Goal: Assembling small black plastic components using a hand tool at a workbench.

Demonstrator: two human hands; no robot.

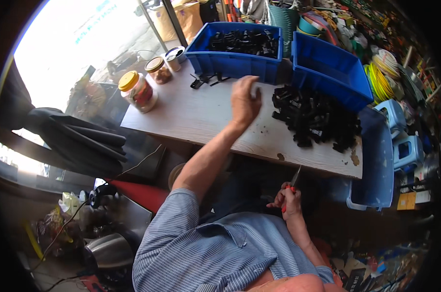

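My left hand (245, 101) is raised over the white table, in front of the left blue bin. It is slightly blurred; thumb and fingers are apart and I see nothing between them. Close to my body, below the table's front edge, my right hand (291, 201) is closed round a red-handled tool (295, 179) with a pointed metal tip; whether it is scissors or pliers I cannot tell. A heap of black plastic parts (312, 117) lies on the table's right side. A few loose black parts (206, 80) rest near the bin's left corner.
More black parts fill the left blue bin (235, 62); the right blue bin (327, 85) stands beside it. Lidded jars (140, 95) line the table's (196, 114) left end. A larger blue tub (376, 160) and stools (408, 151) are at the right, a steel kettle (109, 250) lower left.
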